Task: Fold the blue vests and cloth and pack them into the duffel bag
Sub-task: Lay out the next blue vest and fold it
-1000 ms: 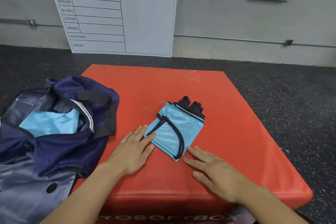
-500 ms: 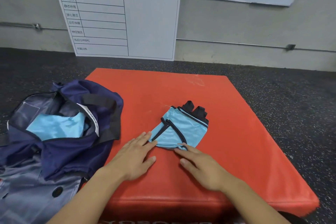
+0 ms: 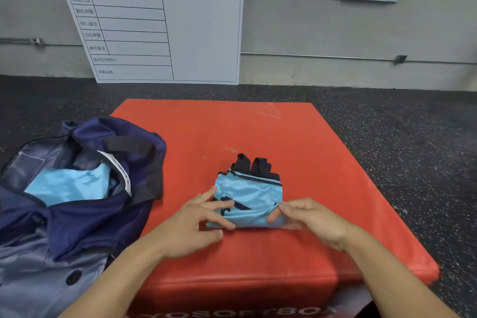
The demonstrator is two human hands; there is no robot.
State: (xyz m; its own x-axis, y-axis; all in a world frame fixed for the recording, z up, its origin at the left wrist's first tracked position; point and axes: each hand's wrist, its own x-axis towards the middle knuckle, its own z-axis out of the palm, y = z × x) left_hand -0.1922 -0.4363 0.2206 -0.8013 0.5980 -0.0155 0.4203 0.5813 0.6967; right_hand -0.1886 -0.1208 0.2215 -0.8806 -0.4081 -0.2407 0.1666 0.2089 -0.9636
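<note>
Your left hand (image 3: 198, 219) and right hand (image 3: 307, 217) pinch the folded vest (image 3: 249, 197); the open duffel bag (image 3: 77, 188) lies to your left.

A grey wall (image 3: 335, 31) stood behind dark speckled floor (image 3: 400, 137); a white chart board (image 3: 165, 33) with a green header leaned against it.

Folded light-blue vest (image 3: 251, 197), black-trimmed, laid on the red box; a second blue piece (image 3: 69, 184), possibly cloth, seen inside the open navy duffel bag (image 3: 85, 217) at left.

Even, soft indoor light; faint shadows; slight blur; wide-angle bending at edges
</note>
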